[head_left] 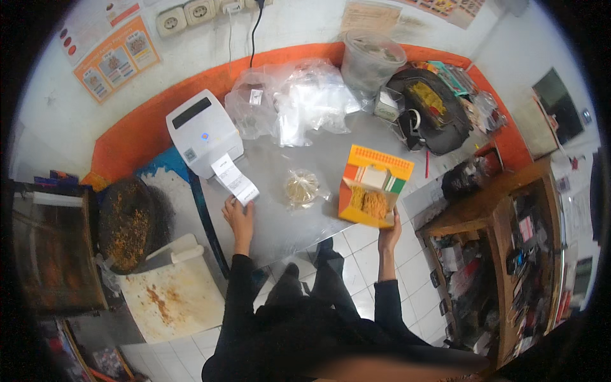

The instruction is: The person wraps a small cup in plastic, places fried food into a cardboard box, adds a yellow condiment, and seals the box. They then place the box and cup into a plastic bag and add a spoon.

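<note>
My left hand touches the lower end of a printed paper strip that hangs from a white label printer. My right hand holds an open yellow and orange cardboard food box by its lower right corner. Inside the box lies fried-looking food beside something yellow; its lid stands up. Between my hands, a knotted clear plastic bag with pale yellowish contents rests on the metal table.
Clear plastic bags and a lidded plastic tub stand along the wall. A black bag lies at the right back. To the left are a stained cutting board and a dark crumb-covered board. A wooden shelf stands at right.
</note>
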Demonstrator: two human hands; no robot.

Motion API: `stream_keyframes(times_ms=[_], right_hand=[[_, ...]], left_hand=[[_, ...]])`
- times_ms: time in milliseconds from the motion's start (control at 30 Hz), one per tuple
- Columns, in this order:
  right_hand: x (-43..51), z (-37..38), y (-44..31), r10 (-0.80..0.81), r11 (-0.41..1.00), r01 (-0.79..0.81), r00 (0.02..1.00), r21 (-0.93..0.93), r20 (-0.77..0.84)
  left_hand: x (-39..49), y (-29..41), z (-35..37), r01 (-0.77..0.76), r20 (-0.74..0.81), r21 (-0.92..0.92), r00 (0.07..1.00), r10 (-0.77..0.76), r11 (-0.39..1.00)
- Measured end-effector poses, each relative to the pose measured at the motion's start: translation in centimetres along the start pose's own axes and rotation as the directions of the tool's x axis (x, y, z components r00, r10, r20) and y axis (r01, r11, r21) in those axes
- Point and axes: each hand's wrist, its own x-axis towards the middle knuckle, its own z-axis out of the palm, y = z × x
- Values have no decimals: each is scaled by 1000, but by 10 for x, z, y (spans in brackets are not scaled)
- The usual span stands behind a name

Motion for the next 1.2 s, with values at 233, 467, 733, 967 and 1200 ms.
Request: stream_keyframes(times_ms=[233, 467, 733, 967, 1200], right_hand=[[164, 2, 9, -7, 929, 76, 982, -362, 188], [196, 114, -63, -502, 310, 590, 768, -746, 398], [15, 271, -104, 288, 911, 226, 249, -344, 925], [-40, 271, -61, 563, 823, -261, 257, -505, 785], [-40, 281, -74, 608, 786, -288, 203, -546, 768]], left_hand=[[10, 95, -90, 489, 117, -381, 868, -483, 785], [-7, 133, -109, 399, -24, -630, 848, -530, 666], [-31, 129, -97, 439, 144, -792, 809, -570, 423], [-42, 115, -103, 373, 193, -859, 870, -454, 350], [-22, 112, -133, 448, 283, -818, 860, -424, 362]])
